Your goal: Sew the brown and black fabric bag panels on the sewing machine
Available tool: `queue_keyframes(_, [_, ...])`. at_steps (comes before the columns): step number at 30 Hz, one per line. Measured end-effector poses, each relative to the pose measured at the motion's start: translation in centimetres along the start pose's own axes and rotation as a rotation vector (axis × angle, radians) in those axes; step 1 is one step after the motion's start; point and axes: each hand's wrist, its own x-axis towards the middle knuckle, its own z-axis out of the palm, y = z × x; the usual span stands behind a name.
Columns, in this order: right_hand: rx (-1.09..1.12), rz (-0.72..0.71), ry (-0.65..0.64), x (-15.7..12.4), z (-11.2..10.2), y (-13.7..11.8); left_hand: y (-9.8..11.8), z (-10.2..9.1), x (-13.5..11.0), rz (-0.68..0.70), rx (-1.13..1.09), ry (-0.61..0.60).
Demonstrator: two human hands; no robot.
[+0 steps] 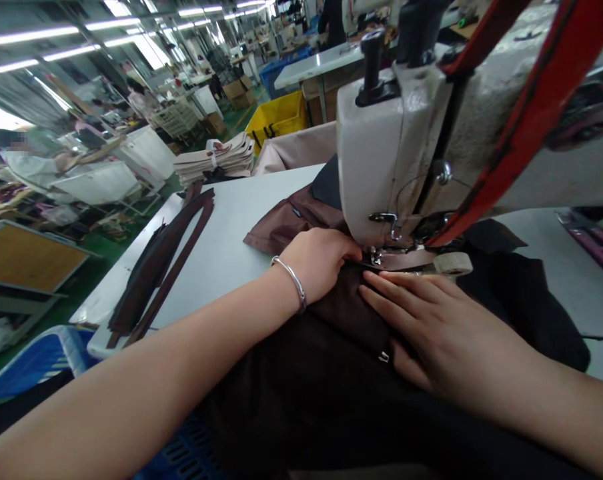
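Observation:
Dark brown fabric (341, 310) lies under the presser foot of a sewing machine (371, 167) and hangs over the near table edge. My left hand (319, 263), with a silver bangle on the wrist, is closed on the fabric just left of the needle area. Its fingertips curl under, partly hidden. My right hand (426, 320) lies flat on the fabric in front of the presser foot, fingers stretched out. A small metal zipper pull (383, 357) shows beside the right thumb. Black fabric (526, 293) is bunched right of the machine's foot.
Brown and black strips (166, 260) lie on the white table (221, 230) at left. A blue basket (71, 347) stands below it. Behind are stacked beige pieces (221, 157) and a yellow crate (279, 117). A red guard (526, 120) slants across the machine. Other people work farther back.

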Motion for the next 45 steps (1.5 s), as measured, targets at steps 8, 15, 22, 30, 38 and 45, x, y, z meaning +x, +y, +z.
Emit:
queue_keyframes(8, [0.006, 0.043, 0.018, 0.5, -0.4, -0.9, 1.0, 1.7, -1.9, 0.092, -0.007, 0.047])
queue_keyframes(15, [0.067, 0.04, 0.091, -0.1, -1.2, 0.1, -0.3, 5.5, -3.5, 0.341, 0.102, 0.18])
queue_keyframes(22, [-0.054, 0.142, 0.066, -0.4, -1.8, 3.1, -2.1, 4.3, -2.4, 0.512, 0.089, 0.079])
queue_keyframes(30, [-0.024, 0.276, 0.073, 0.2, -1.1, 5.3, 2.8, 2.6, -1.6, 0.268, 0.153, -0.077])
queue_keyframes(38, [0.518, 0.49, 0.054, 1.1, -2.3, 5.2, 2.3, 4.8, -1.8, 0.157, -0.126, 0.244])
queue_keyframes(45, [0.322, 0.038, 0.093, -0.2, -1.7, 3.1, 3.3, 4.6, -1.7, 0.07, -0.236, 0.361])
